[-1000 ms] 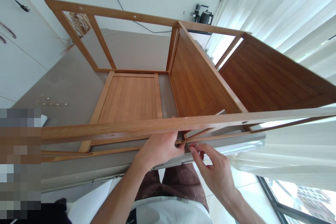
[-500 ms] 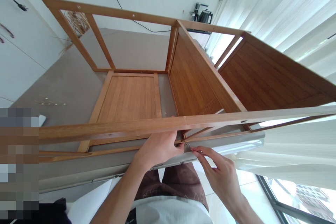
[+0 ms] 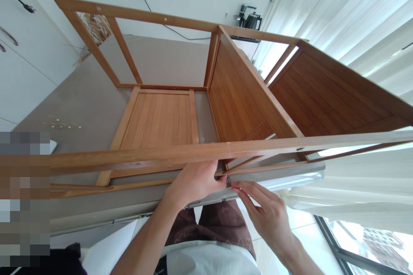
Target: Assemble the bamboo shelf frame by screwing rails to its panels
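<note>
A wooden shelf frame (image 3: pixel 180 153) with slatted-looking panels spans the view in front of me. My left hand (image 3: pixel 195 182) is closed around its near lower side, with the fingers passing behind the front rail and the thumb by the lower rail's joint. Just right of that thumb, my right hand (image 3: pixel 263 204) pinches a thin bent metal hex key (image 3: pixel 229 181) between thumb and fingertips. The key's short end points up at the underside of the lower rail. Whether its tip sits in a screw is too small to tell.
An upright wooden panel (image 3: pixel 245 90) divides the frame, and another panel (image 3: pixel 338 94) closes its right end. Beneath lies a grey tabletop (image 3: pixel 80 103). A kettle (image 3: pixel 253 20) stands at the back, near white curtains (image 3: pixel 361 21). Small loose pieces (image 3: pixel 66 126) lie at left.
My right hand has shifted slightly left with the hex key, bringing its bent end closer to my left thumb and the rail. My left hand stays where it was.
</note>
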### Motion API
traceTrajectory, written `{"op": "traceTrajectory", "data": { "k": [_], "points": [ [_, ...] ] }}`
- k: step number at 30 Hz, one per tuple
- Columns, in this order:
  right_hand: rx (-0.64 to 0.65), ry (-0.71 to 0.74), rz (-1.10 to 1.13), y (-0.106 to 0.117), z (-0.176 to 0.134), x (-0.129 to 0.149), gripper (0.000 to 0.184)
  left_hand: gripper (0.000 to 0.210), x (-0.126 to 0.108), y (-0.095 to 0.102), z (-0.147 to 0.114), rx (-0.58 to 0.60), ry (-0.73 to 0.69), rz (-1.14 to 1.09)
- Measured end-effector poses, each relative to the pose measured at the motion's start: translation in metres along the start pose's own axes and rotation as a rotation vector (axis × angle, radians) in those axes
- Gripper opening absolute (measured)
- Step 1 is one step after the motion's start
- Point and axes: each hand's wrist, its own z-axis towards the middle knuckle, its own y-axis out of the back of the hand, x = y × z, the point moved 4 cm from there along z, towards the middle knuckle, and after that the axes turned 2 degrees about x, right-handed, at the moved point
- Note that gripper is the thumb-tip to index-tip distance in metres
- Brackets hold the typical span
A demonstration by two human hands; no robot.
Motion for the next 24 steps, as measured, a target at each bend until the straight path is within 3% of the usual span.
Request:
{"op": "traceTrajectory", "data": {
  "k": [14,18,24],
  "points": [
    [0.162,0.113,-0.082,-0.001,0.010,0.018,0.029,0.010,-0.001,0.000,-0.001,0.032,0.016,-0.014],
    [0.095,0.014,-0.057,-0.002,0.011,0.014,0.020,0.013,-0.001,0.002,0.000,0.023,0.022,-0.015],
    [-0.066,-0.253,0.023,-0.001,0.005,-0.003,0.007,0.009,-0.004,0.002,-0.001,0.015,0.033,-0.004]
  ]
}}
